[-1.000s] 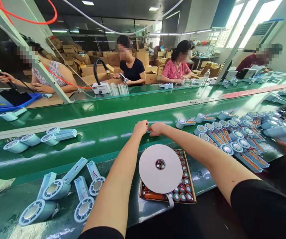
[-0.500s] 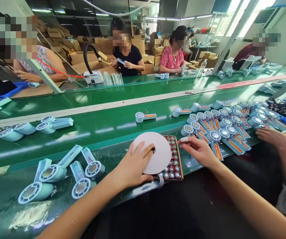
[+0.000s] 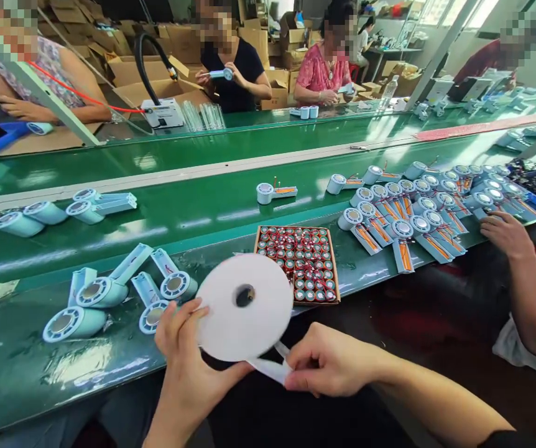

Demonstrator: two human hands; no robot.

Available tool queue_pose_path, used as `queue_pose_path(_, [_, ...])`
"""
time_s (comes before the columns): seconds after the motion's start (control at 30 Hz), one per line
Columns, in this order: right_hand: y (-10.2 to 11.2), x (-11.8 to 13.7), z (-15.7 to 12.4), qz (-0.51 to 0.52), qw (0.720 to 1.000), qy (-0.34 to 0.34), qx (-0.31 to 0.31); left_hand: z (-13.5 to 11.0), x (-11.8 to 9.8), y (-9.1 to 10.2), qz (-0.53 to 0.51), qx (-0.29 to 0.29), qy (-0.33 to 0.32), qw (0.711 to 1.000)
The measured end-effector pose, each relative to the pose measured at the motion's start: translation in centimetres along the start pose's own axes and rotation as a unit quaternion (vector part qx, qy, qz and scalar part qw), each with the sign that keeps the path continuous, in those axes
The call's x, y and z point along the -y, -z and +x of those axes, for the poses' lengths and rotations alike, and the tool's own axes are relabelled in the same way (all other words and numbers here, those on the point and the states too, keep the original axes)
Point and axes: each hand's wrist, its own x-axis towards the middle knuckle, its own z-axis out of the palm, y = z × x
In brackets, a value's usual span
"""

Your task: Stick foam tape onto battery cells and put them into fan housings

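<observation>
When reading the layout, start from the glossy green surface (image 3: 123,348). Over its near edge, find the broad white disc-shaped roll (image 3: 224,326), clamped by the left grip (image 3: 193,367) at left and lower rim; note the round face turned upward, without a long axis. From the right grip (image 3: 331,364), locate the roll up and leftward. Trace the thin, narrow white strip (image 3: 268,369) lengthwise from the lower rim rightward and slightly down into the right grip, the nearer one, pinched there between thumb and fingers.

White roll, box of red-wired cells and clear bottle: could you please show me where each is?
White roll (image 3: 244,271), head view: flat face, above the centre hole.
Box of red-wired cells (image 3: 336,267), head view: right rim.
Clear bottle (image 3: 388,93), head view: its body.
</observation>
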Motion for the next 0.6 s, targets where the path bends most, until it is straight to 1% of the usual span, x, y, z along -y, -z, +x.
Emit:
queue_pose_path(0.03, [-0.4, -0.2, 0.1, -0.026, 0.999, 0.035, 0.021, -0.9, 0.2, 0.3, 0.008, 0.013, -0.015, 1.0])
queue_pose_path(0.1, [-1.1, -0.4, 0.4, -0.07, 0.99, 0.113, 0.053, -2.1, 0.2, 0.5, 0.023, 0.054, -0.064, 0.996])
queue_pose_path(0.13, [-1.4, -0.4, 0.5, -0.089, 0.985, 0.138, 0.056, -2.4, 0.1, 0.4, 0.026, 0.077, -0.089, 0.993])
queue_pose_path(0.2, [-2.0, -0.1, 0.8, -0.143, 0.978, 0.15, 0.02, -2.7, -0.3, -0.1, 0.027, 0.112, -0.121, 0.986])
queue_pose_path(0.23, [-2.3, 0.1, 0.9, -0.177, 0.973, 0.148, -0.006, -2.7, -0.5, -0.4, 0.026, 0.117, -0.122, 0.985])
queue_pose_path(0.3, [-2.8, 0.8, 1.0, -0.239, 0.955, 0.166, -0.048, -2.5, -1.0, -1.1, 0.023, 0.106, -0.111, 0.988])
queue_pose_path(0.4, [-3.5, 1.7, 1.2, -0.275, 0.923, 0.256, -0.088, -1.6, -1.6, -1.7, 0.001, 0.08, -0.099, 0.992])
queue_pose_path(0.47, [-4.1, 2.1, 1.5, -0.274, 0.905, 0.305, -0.116, -0.9, -1.7, -2.2, -0.053, 0.079, -0.103, 0.99])
queue_pose_path(0.5, [-4.5, 2.0, 1.6, -0.273, 0.899, 0.319, -0.125, -0.6, -1.6, -2.4, -0.09, 0.082, -0.097, 0.988])
queue_pose_path(0.53, [-4.9, 1.9, 1.7, -0.272, 0.897, 0.325, -0.125, -0.5, -1.3, -2.6, -0.126, 0.083, -0.08, 0.985])
queue_pose_path(0.57, [-5.5, 1.5, 1.8, -0.271, 0.899, 0.323, -0.115, -0.5, -1.0, -2.8, -0.152, 0.077, -0.049, 0.984])
queue_pose_path(0.6, [-6.1, 1.0, 1.8, -0.271, 0.906, 0.311, -0.091, -0.7, -0.5, -2.9, -0.163, 0.065, -0.009, 0.984])
